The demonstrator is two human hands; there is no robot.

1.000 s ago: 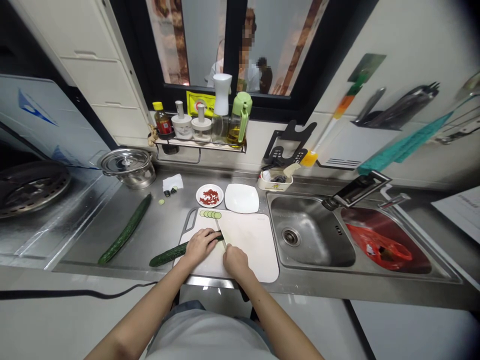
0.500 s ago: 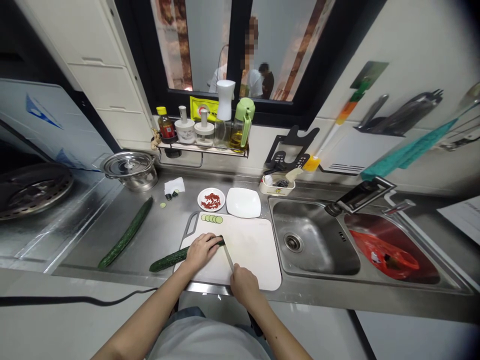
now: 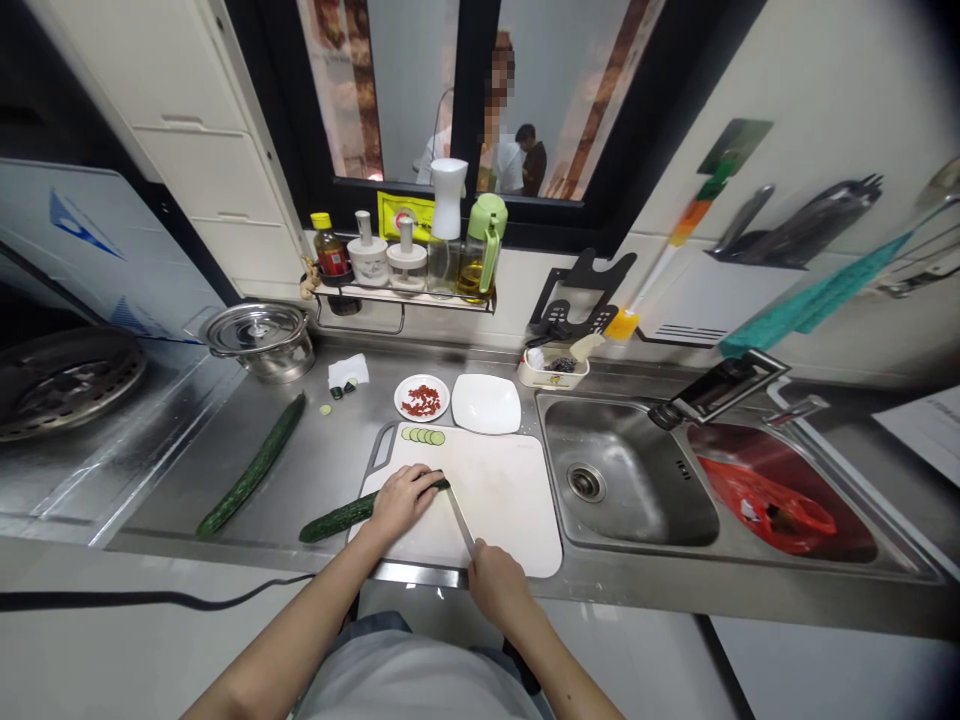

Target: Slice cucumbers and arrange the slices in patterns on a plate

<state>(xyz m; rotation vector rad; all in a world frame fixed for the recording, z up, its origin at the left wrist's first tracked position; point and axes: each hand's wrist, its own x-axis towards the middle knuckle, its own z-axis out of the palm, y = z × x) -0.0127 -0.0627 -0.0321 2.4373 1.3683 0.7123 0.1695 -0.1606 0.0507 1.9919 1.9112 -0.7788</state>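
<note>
A white cutting board (image 3: 502, 490) lies on the steel counter. My left hand (image 3: 401, 500) presses down on a long dark green cucumber (image 3: 334, 516) that lies half on the board, its cut end poking out by my fingertips. My right hand (image 3: 496, 585) grips a knife (image 3: 459, 515) at the board's near edge, the blade tip pointing at the cucumber's cut end. Several thin cucumber slices (image 3: 423, 436) sit in a row at the board's far left corner.
A second whole cucumber (image 3: 253, 464) lies on the counter to the left. A small dish of red bits (image 3: 421, 398) and an empty white plate (image 3: 486, 403) stand behind the board. The sink (image 3: 622, 485) is right of it, a steel pot (image 3: 259, 338) far left.
My right hand has drawn the knife back toward me, from over the board's middle to its near edge. My left hand stays on the cucumber.
</note>
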